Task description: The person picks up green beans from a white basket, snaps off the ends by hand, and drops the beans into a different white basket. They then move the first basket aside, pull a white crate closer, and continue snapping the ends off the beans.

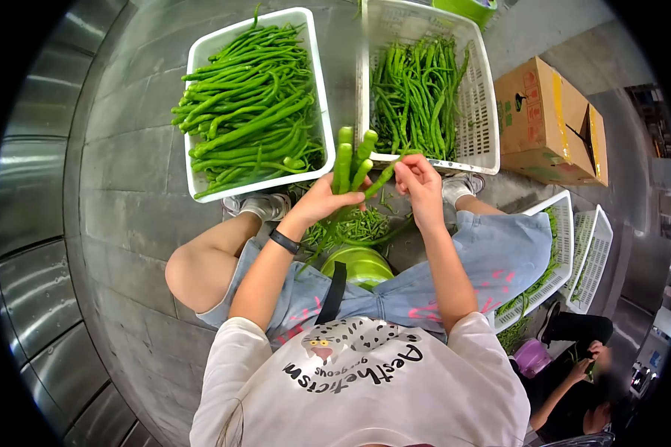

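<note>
A bunch of long green peppers stands upright in my left hand, its thick stem ends pointing away from me. My right hand, just to the right, has its fingers pinched at the tip of one slanting green pepper. Below both hands, green trimmings lie in a heap, with a bright green round thing between my legs. Ahead on the left, a white tray holds many long green peppers. The white crate ahead on the right holds more of them.
A cardboard box sits right of the crate. More white crates with greens stand at the right. Another person's hands are at the lower right, beside a pink container. Metal panels line the left side.
</note>
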Motion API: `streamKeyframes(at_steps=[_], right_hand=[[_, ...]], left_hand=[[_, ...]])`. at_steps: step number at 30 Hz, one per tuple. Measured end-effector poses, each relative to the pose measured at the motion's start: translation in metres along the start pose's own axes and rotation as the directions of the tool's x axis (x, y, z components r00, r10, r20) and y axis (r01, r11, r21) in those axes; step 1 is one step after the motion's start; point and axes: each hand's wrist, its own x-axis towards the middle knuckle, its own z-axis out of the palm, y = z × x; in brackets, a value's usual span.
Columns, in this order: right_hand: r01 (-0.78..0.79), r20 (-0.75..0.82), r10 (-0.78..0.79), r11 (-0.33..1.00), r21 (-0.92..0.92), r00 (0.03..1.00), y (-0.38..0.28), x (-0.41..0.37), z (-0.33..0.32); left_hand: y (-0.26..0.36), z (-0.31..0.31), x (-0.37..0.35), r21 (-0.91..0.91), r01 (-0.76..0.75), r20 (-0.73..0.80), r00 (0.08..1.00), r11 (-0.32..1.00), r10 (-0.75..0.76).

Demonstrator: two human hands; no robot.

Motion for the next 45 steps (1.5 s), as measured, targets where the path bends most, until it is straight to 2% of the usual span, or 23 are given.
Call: streamKeyframes(at_steps=[4, 8, 9, 12, 15, 17, 19, 21, 22, 23, 24, 25, 28, 30, 31, 33, 35, 37, 38, 39, 41, 42, 45], right_hand=[[-0.03, 0.014, 0.032, 0.993, -0.111, 0.999, 0.01, -0.008, 0.006], [-0.106, 0.039, 0.116, 0.974, -0.199, 0.993, 0.016, -0.008, 0.004], [-0.137, 0.039, 0.149, 0.967, -0.217, 0.988, 0.015, -0.008, 0.004], [-0.326, 0.116, 0.308, 0.925, 0.196, 0.944, 0.006, -0.01, 0.004], [-0.399, 0.16, 0.366, 0.855, 0.33, 0.917, 0.005, -0.01, 0.005], [-0.357, 0.178, 0.312, 0.858, 0.369, 0.933, 0.009, -0.009, 0.003], [-0.331, 0.199, 0.278, 0.885, 0.327, 0.94, 0.012, -0.004, -0.009], [-0.353, 0.092, 0.351, 0.936, 0.005, 0.932, 0.008, -0.003, -0.018], [-0.36, 0.054, 0.388, 0.892, -0.275, 0.92, 0.006, -0.001, -0.022], [-0.136, 0.161, 0.261, 0.83, -0.542, 0.952, 0.036, 0.004, -0.048], [-0.067, 0.116, 0.256, 0.609, -0.79, 0.96, 0.029, 0.001, -0.045], [-0.005, 0.073, 0.234, 0.316, -0.949, 0.969, 0.021, -0.004, -0.042], [0.028, 0.115, 0.288, 0.289, -0.957, 0.951, 0.035, -0.003, -0.042], [0.094, 0.209, 0.217, 0.445, -0.891, 0.954, 0.036, 0.007, -0.023], [0.128, 0.252, 0.176, 0.519, -0.845, 0.951, 0.037, 0.012, -0.007], [0.316, 0.343, -0.06, 0.562, -0.764, 0.937, 0.053, 0.029, 0.029], [0.36, 0.338, -0.151, 0.584, -0.728, 0.929, 0.07, 0.053, 0.074], [0.448, 0.379, -0.239, 0.456, -0.769, 0.894, 0.087, 0.075, 0.112], [0.465, 0.422, -0.195, 0.359, -0.809, 0.885, 0.098, 0.084, 0.124], [0.482, 0.46, -0.145, 0.258, -0.837, 0.876, 0.108, 0.093, 0.132], [0.384, 0.402, 0.11, 0.149, -0.911, 0.909, 0.123, 0.107, 0.141], [0.347, 0.37, 0.17, 0.15, -0.926, 0.913, 0.124, 0.11, 0.139], [0.36, 0.353, -0.068, 0.181, -0.915, 0.933, 0.109, 0.097, 0.127]], left_hand=[[-0.006, 0.012, -0.001, 0.036, 0.004, -0.087, 0.996, 0.999, -0.001], [-0.014, 0.011, 0.001, 0.164, 0.015, -0.043, 0.999, 0.986, -0.008], [-0.014, 0.011, 0.001, 0.13, 0.014, -0.034, 0.999, 0.991, -0.009], [-0.014, 0.011, 0.0, 0.051, -0.009, -0.002, 1.0, 0.999, 0.009], [-0.015, 0.012, 0.0, -0.012, -0.049, 0.005, 0.999, 0.999, 0.049], [-0.01, 0.009, 0.001, -0.085, -0.048, -0.041, 0.998, 0.995, 0.045], [0.0, 0.002, 0.001, -0.217, -0.112, -0.134, 0.987, 0.97, 0.084], [0.014, -0.012, -0.002, -0.428, -0.208, -0.243, 0.964, 0.88, 0.11], [0.02, -0.024, -0.004, -0.46, -0.284, -0.28, 0.945, 0.841, 0.166], [0.026, -0.037, -0.008, -0.489, -0.358, -0.318, 0.922, 0.795, 0.22], [0.034, -0.049, -0.015, -0.512, -0.417, -0.347, 0.9, 0.751, 0.263], [0.042, -0.061, -0.023, -0.569, -0.452, -0.364, 0.888, 0.687, 0.282], [0.076, -0.084, -0.059, -0.509, -0.561, -0.411, 0.825, 0.653, 0.389], [0.095, -0.093, -0.079, -0.492, -0.607, -0.457, 0.79, 0.624, 0.409], [0.104, -0.095, -0.086, -0.471, -0.627, -0.496, 0.77, 0.62, 0.402], [0.117, -0.099, -0.097, -0.418, -0.67, -0.562, 0.722, 0.613, 0.405], [0.121, -0.105, -0.105, -0.428, -0.695, -0.591, 0.699, 0.578, 0.403], [0.12, -0.11, -0.112, -0.418, -0.704, -0.65, 0.673, 0.574, 0.352], [0.119, -0.113, -0.116, -0.414, -0.708, -0.679, 0.659, 0.573, 0.324], [0.119, -0.115, -0.12, -0.41, -0.707, -0.694, 0.652, 0.576, 0.306], [0.118, -0.119, -0.127, -0.418, -0.724, -0.709, 0.637, 0.548, 0.301], [0.119, -0.119, -0.131, -0.407, -0.741, -0.726, 0.617, 0.535, 0.303], [0.119, -0.124, -0.133, -0.369, -0.781, -0.769, 0.561, 0.503, 0.307]])
